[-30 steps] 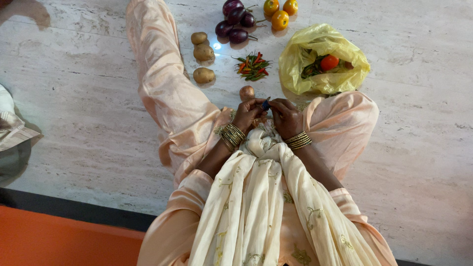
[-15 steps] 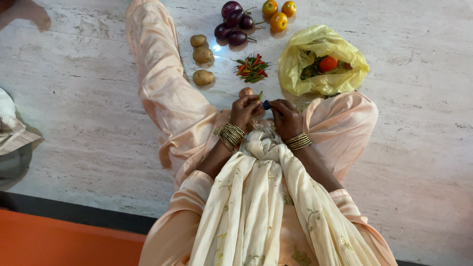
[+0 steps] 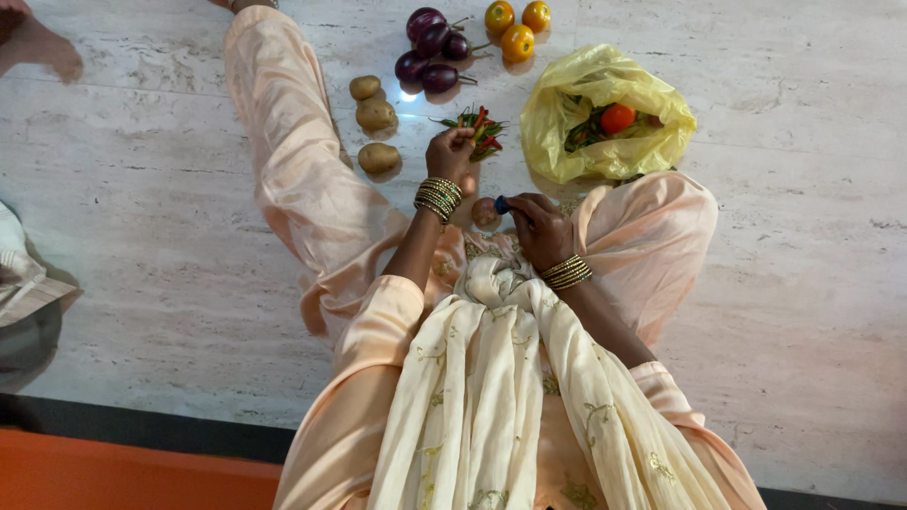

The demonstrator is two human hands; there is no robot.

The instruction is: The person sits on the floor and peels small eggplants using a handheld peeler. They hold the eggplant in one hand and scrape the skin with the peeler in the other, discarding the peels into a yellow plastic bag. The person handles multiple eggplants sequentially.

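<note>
Seated on a pale marble floor (image 3: 170,217), I reach my left hand (image 3: 450,151) out to the small heap of red and green chillies (image 3: 480,131) at twelve o'clock, fingers curled and pinched at its near edge; whether they already hold a chilli I cannot tell. My right hand (image 3: 539,225) rests closed in my lap around a small blue-handled tool (image 3: 501,204), seemingly a knife, whose tip points to nine o'clock, just beside a lone reddish onion (image 3: 485,212) on the floor.

Three potatoes (image 3: 375,114) lie in a row at eleven o'clock of the chillies, dark purple aubergines (image 3: 427,47) and three yellow-orange tomatoes (image 3: 516,26) beyond them. A yellow plastic bag (image 3: 605,118), open at two o'clock, shows greens and a red tomato (image 3: 617,118).

As I judge it, the danger is the tool: the left forearm passes close to its tip, so drawing back carelessly could nick the wrist near the gold bangles (image 3: 438,196). A loose pinch could scatter the chillies, and the cream scarf (image 3: 491,378) hanging from my neck might drag across the onion or catch the tool.
</note>
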